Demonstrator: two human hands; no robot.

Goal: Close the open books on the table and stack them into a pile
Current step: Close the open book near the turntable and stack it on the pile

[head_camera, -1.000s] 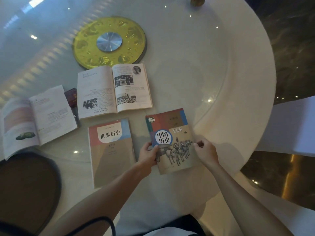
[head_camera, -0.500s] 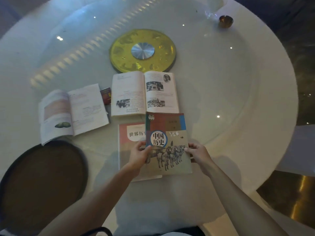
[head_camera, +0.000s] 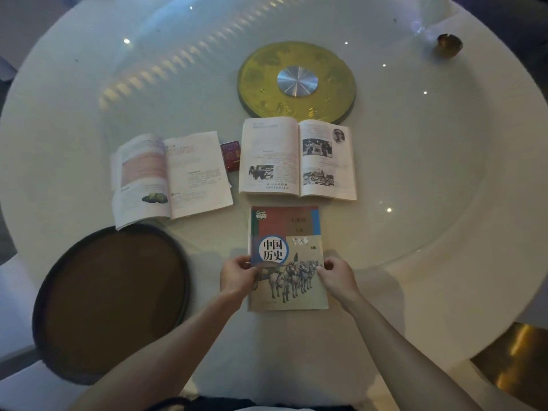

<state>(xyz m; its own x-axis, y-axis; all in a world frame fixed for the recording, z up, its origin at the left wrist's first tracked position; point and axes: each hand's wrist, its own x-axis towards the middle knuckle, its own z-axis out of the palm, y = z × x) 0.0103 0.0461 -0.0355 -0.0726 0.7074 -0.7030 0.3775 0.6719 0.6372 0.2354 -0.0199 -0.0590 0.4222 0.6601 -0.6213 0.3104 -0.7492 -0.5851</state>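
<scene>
A closed history book [head_camera: 286,256] with horses on its cover lies at the table's near middle, squarely covering a second closed book that is now hidden beneath it. My left hand [head_camera: 237,275] grips its left edge and my right hand [head_camera: 336,274] grips its right edge. Just beyond it an open book [head_camera: 298,158] with black-and-white photos lies flat. Another open book [head_camera: 170,176] with a pink picture and a green object lies to the left.
A small red box [head_camera: 230,155] sits between the two open books. A gold turntable disc [head_camera: 296,83] lies at the centre of the round white table [head_camera: 415,173]. A dark round chair seat [head_camera: 112,301] is at lower left, a small brown bowl [head_camera: 449,46] far right.
Both hands carried the horse-cover book leftwards onto the other closed book, which it now fully covers. The view has shifted so everything sits further right.
</scene>
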